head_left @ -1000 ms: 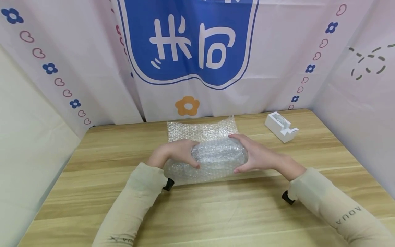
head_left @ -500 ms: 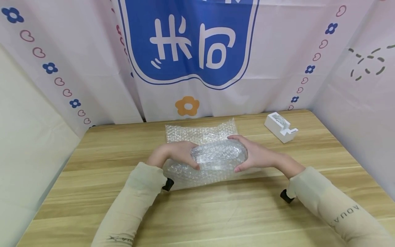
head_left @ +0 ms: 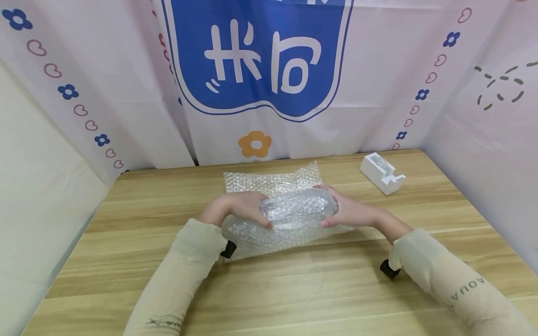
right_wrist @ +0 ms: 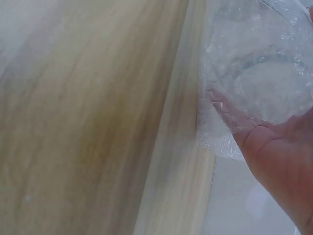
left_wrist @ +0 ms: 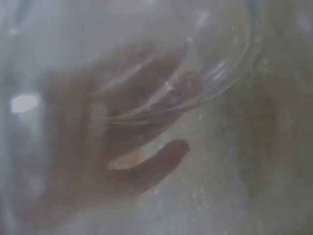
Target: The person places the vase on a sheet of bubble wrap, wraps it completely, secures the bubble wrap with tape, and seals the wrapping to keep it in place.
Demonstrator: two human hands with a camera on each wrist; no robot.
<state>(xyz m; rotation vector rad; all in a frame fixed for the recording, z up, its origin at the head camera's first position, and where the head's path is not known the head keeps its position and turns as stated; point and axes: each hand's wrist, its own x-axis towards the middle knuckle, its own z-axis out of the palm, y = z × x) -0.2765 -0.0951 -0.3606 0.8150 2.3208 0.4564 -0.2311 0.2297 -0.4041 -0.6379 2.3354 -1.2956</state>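
Note:
A bundle of rolled bubble wrap (head_left: 298,210) lies crosswise at the middle of the table, with a loose flap spread behind it and more wrap under its front. My left hand (head_left: 245,206) grips its left end, thumb on the near side. My right hand (head_left: 349,208) holds the right end, thumb in front and fingers over the top. In the right wrist view, a clear round shape (right_wrist: 271,90) shows inside the wrap beside the right thumb. The left wrist view is hazy through the plastic, with the left fingers (left_wrist: 146,169) seen blurred behind it.
A white tape dispenser (head_left: 382,172) stands at the back right of the wooden table (head_left: 294,289). Behind the table hangs a printed cloth (head_left: 357,130) with a blue badge and an orange flower. Pale walls close in both sides.
The bundle has turned a little toward me, and the loose flap behind it has slid slightly left and nearer. My right fingers have shifted slightly on the right end; both hands keep their grip.

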